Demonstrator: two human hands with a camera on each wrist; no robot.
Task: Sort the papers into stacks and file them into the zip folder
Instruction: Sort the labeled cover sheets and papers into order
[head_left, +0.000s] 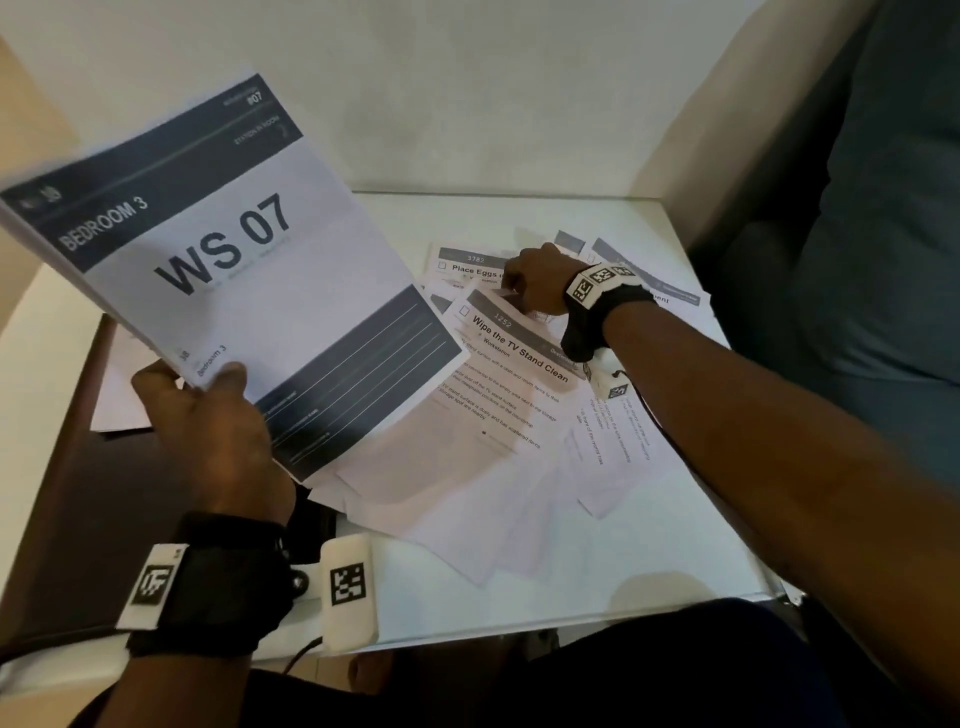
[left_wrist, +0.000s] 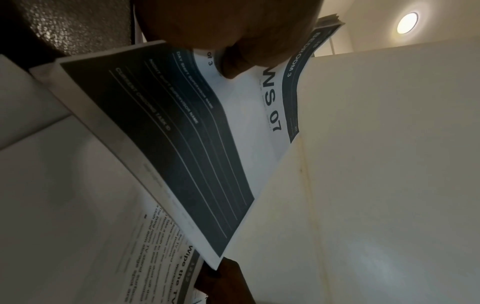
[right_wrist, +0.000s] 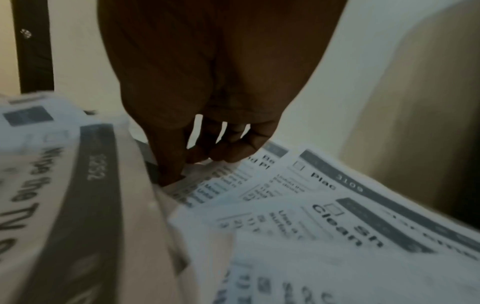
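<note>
Nearest, the left hand (head_left: 208, 431) grasped a raised stack (head_left: 228, 260) headed "WS 07", thumb pinned on top. Farther across the white table (head_left: 675, 545), the right hand (head_left: 535, 280) pinched the "Wipe the TV Stand Clean" sheet (head_left: 514, 374) among loose papers (head_left: 545, 499) fanned over its right half.
</note>
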